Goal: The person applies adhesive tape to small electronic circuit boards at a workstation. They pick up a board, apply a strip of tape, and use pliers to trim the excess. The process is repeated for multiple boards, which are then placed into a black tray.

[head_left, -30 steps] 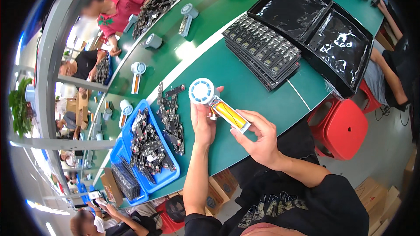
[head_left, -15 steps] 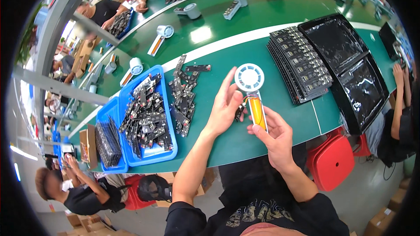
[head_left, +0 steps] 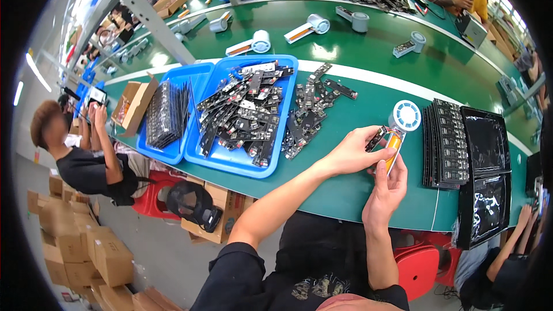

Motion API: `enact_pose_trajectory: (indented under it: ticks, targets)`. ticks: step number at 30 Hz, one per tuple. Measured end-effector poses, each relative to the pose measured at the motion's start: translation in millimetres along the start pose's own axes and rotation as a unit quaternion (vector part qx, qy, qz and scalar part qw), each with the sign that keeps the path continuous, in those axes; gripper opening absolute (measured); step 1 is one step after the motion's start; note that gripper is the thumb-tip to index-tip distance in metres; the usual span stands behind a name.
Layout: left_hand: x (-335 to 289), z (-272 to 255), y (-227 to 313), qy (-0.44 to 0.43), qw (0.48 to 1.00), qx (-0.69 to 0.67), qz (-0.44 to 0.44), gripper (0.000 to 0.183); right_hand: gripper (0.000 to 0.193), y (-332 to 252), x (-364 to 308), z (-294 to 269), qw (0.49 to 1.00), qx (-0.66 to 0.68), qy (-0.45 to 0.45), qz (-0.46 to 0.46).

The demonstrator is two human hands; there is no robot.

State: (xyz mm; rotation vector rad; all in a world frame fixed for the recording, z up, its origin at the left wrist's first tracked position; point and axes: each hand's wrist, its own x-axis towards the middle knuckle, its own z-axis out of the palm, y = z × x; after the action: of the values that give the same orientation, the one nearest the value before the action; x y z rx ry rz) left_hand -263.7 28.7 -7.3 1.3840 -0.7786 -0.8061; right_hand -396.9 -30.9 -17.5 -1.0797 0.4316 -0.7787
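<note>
My right hand (head_left: 386,193) is closed round the lower handle of a small handheld fan (head_left: 406,116). The fan's round head is white and pale blue and points away from me. Its handle is uncovered, and a yellow-orange battery (head_left: 393,145) shows inside. Close beside the handle, my left hand (head_left: 358,152) pinches a small black circuit board (head_left: 376,139), its thumb reaching across the battery. Thin wires show near the neck of the fan. To the left of my hands, loose black circuit boards (head_left: 311,106) lie in a pile on the green table (head_left: 322,187).
Left of the pile stands a blue tray (head_left: 247,171) full of boards, then another blue tray (head_left: 144,132) with stacked panels. Board panels (head_left: 446,144) and black trays (head_left: 488,138) stand on the right. Several fans lie on the belt beyond; co-workers sit around.
My view has swung left, so the table's things sit farther right. My left hand has closed in on the fan handle with the circuit board, its thumb over the battery.
</note>
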Motion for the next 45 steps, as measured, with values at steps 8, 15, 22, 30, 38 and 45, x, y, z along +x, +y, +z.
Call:
enact_pose_trajectory:
  ticks: [8,15,22,30,38,45]
  targets:
    - [7,-4,-8,0.044,0.996,-0.044,0.058,0.041,0.055,7,7,-1,0.998,-0.029,-0.053,-0.027]
    - [2,-14,2,-0.026,0.999,0.034,-0.007,0.033,0.040,-4,13,-40,0.976,-0.191,-0.018,-0.101]
    - [-5,-3,17,-0.108,0.968,0.224,0.038,0.043,0.020,-32,12,-71,0.917,-0.327,-0.021,-0.229]
    - [-4,-10,1,-0.060,0.943,0.268,0.188,0.033,0.015,-59,17,-51,0.875,-0.367,-0.113,-0.293]
    - [-1,-8,0,-0.024,0.932,0.355,0.070,0.027,0.018,-78,54,37,0.774,-0.431,-0.359,-0.293]
    - [-8,-5,-37,0.036,0.918,0.299,0.257,0.029,0.022,-38,52,132,0.595,-0.443,-0.565,-0.363]
